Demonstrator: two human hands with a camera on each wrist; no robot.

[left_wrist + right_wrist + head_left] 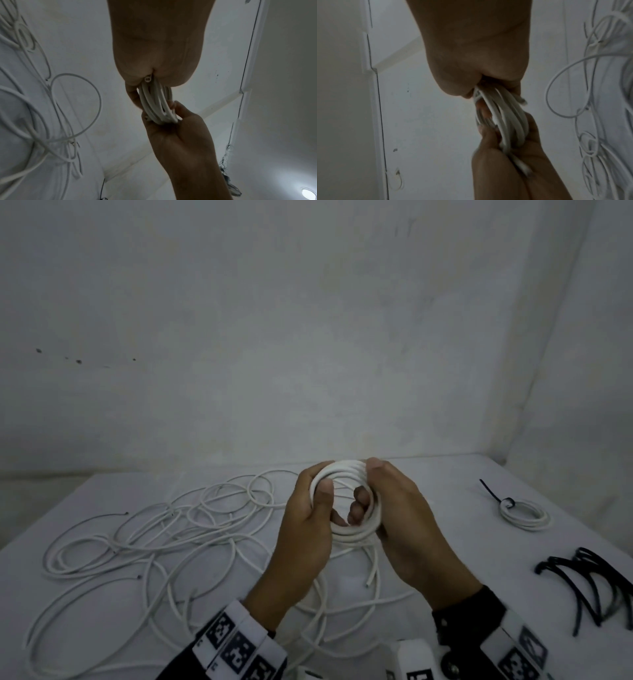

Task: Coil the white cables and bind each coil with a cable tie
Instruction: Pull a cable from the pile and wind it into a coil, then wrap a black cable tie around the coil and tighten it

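Note:
A small coil of white cable is held up over the table between both hands. My left hand grips its left side, thumb laid across the front of the loops. My right hand grips the right side, thumb on the top arc and fingers curled through the middle. In the left wrist view the coil runs from my left palm to my right hand, and a cut end shows. In the right wrist view the coil is blurred between my right hand and left hand.
Loose white cables sprawl in tangled loops over the left and middle of the white table, reaching under my hands. A finished coil bound with a black tie lies at the right. A heap of black cable ties sits near the right edge.

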